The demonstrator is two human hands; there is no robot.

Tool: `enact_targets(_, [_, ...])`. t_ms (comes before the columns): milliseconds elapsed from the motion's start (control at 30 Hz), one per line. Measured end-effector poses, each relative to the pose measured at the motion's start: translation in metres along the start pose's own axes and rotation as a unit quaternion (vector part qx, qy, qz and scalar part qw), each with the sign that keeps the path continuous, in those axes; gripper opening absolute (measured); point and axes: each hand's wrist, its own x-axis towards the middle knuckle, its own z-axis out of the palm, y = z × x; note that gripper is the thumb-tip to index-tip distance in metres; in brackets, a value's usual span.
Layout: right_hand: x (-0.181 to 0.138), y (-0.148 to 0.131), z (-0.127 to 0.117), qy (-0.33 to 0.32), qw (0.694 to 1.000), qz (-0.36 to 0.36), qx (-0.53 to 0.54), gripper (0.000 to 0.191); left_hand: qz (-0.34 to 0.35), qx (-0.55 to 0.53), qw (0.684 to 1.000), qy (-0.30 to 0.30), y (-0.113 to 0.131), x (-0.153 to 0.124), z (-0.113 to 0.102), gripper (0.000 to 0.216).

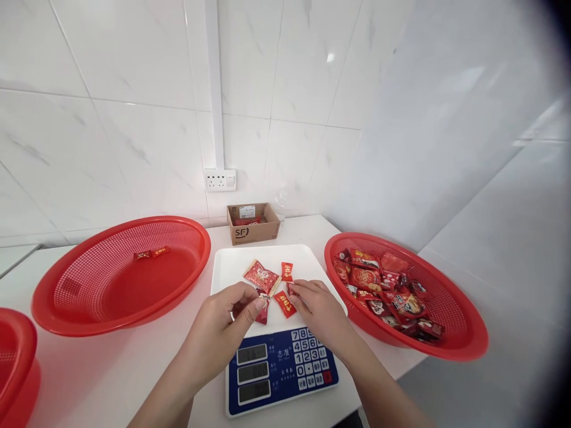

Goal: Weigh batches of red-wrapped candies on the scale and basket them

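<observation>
A blue electronic scale (281, 371) with a white weighing tray (232, 267) stands in front of me. Several red-wrapped candies lie on the tray, among them a larger square packet (261, 276) and a small one (286, 271). My left hand (225, 324) pinches a dark red candy (263, 312) between thumb and forefinger over the tray's front edge. Over the same edge my right hand (319, 309) is curled, its fingertips touching a small red candy (285, 303).
A big red mesh basket (66, 285) at left holds two candies (151, 254). Another red basket (464, 333) at right is full of red candy packets (388, 291). A small cardboard box (253, 223) sits by the wall under a socket (220, 179). Part of a third red basket (13, 356) shows far left.
</observation>
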Motion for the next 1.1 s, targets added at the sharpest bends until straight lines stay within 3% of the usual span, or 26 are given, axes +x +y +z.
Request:
enact_targets(133, [-0.002,-0.019,-0.001,-0.023,0.999,-0.041,-0.011,0.03,0.005,0.003,1.0,0.001,-0.002,0.0,-0.001,0.024])
enact_targets(367, [-0.003,-0.041,0.003,-0.12,0.985,-0.12,0.04,0.029,0.012,0.017,1.0,0.01,-0.004,0.0,-0.003,0.024])
enact_targets(600, [-0.001,-0.028,0.001,-0.121,0.987,-0.086,0.063,0.029,0.005,0.023,1.0,0.004,-0.006,0.0,-0.003,0.024])
enact_targets(733, [0.004,-0.013,-0.001,-0.076,0.991,-0.088,0.07,0.033,0.0,0.024,1.0,-0.004,-0.004,-0.001,-0.004,0.023])
enact_targets(833, [0.013,0.004,-0.002,-0.046,0.997,-0.043,0.054,0.035,0.004,0.027,1.0,-0.008,-0.002,0.0,-0.005,0.024])
enact_targets(933, [0.022,0.018,0.0,-0.058,0.998,0.0,0.024,0.036,0.003,0.03,0.999,-0.016,-0.001,0.0,-0.005,0.024])
enact_targets(1100, [0.032,0.024,0.003,-0.065,0.997,0.003,0.042,0.034,-0.002,0.029,0.999,-0.027,-0.001,-0.001,-0.005,0.024])
